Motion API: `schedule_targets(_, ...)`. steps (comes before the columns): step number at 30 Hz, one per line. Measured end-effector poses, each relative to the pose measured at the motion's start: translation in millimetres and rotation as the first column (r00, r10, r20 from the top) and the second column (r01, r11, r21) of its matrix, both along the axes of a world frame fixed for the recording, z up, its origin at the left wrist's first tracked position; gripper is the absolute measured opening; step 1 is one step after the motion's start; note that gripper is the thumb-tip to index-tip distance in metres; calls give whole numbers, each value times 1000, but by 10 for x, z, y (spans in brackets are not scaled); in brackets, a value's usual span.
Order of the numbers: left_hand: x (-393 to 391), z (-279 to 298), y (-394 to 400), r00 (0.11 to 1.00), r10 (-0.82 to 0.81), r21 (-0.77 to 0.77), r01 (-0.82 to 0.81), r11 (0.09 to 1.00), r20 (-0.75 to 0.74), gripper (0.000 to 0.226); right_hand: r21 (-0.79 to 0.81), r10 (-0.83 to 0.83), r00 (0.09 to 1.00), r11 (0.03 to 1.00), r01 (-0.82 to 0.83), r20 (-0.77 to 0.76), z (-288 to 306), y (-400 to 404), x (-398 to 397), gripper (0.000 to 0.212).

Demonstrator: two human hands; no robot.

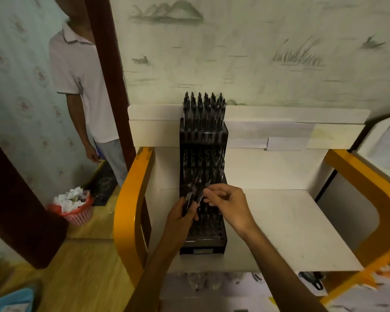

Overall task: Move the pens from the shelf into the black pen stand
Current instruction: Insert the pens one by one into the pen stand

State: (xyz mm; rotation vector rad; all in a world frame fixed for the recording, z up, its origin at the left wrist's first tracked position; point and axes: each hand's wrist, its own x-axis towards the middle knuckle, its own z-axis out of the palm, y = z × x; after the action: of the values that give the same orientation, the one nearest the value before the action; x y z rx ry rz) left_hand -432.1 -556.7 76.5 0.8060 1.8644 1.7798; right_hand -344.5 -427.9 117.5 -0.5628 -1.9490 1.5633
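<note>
A tall stepped black pen stand [208, 233] with many holes stands on the white shelf [291, 224], left of centre. Its top tier holds several dark pens [203, 109] upright against the wall. My left hand [181, 216] grips a bunch of dark pens [193, 192] over the stand's lower tiers. My right hand [226, 202] pinches one pen [206, 186] out of that bunch, just right of the left hand. The lower holes look unfilled, partly hidden by my hands.
Yellow curved frames [131, 199] flank the shelf on both sides. A person in a white shirt [81, 86] stands at the left by a brown door frame [108, 64]. A red basket [77, 210] of crumpled paper sits on the wooden floor.
</note>
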Motion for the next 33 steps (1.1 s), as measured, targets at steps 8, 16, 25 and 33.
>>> schedule_targets(8, -12, 6, 17, 998, 8, -56, -11, 998, -61, 19, -264, -95, 992, 962, 70, -86, 51, 38, 15, 14)
schedule_targets(16, -122, 59, -113, 987, 155, 7, -155, 988, -44, 25, 152, -238, 970, 961, 229, 44, -173, 325, 141, 6)
schedule_targets(25, -91, 65, -119, 990, 134, 12, -134, 991, 41, 33, 418, -223, 958, 899, 132, 178, -385, 240, 119, 18)
schedule_targets(33, -89, 68, -110, 994, 105, 5, -105, 994, -38, 25, 468, -203, 951, 881, 72, 234, -478, 194, 91, 15)
